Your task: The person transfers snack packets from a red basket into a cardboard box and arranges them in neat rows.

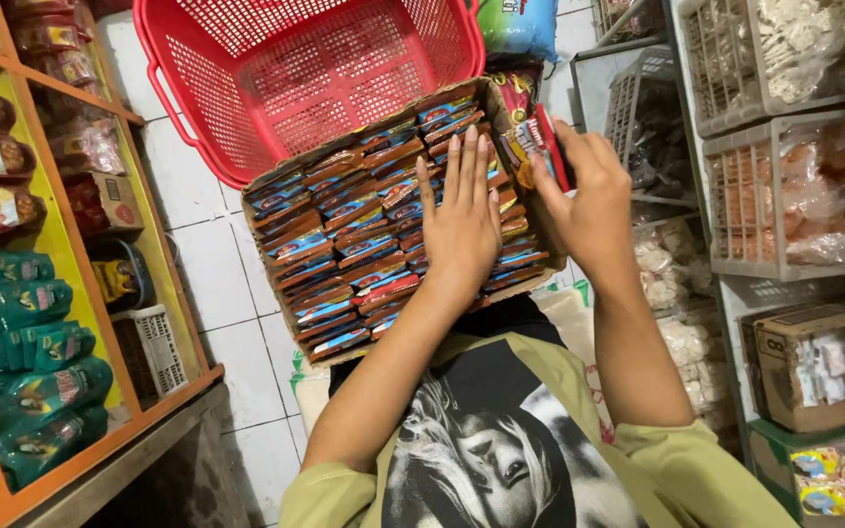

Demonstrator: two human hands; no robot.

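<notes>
Two hands are showing: left hand (462, 220), right hand (589, 200). One cardboard box (276, 186) is sitting there, packed with sachets (344, 244) in roughly four rows, too many to count. One red basket (305, 68) is lying behind. Two wire crates (784, 186) are stacking up on the right.

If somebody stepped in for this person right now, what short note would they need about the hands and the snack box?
Left hand: flat, fingers spread, pressing on the rows of snack packets in the cardboard box.
Right hand: closed on a small bundle of packets at the box's right edge.
The box rests on the person's lap, its far end against the empty red basket.
Done: the box looks nearly full, in neat rows.
Left: the held bundle is not yet set among the rows.
</notes>
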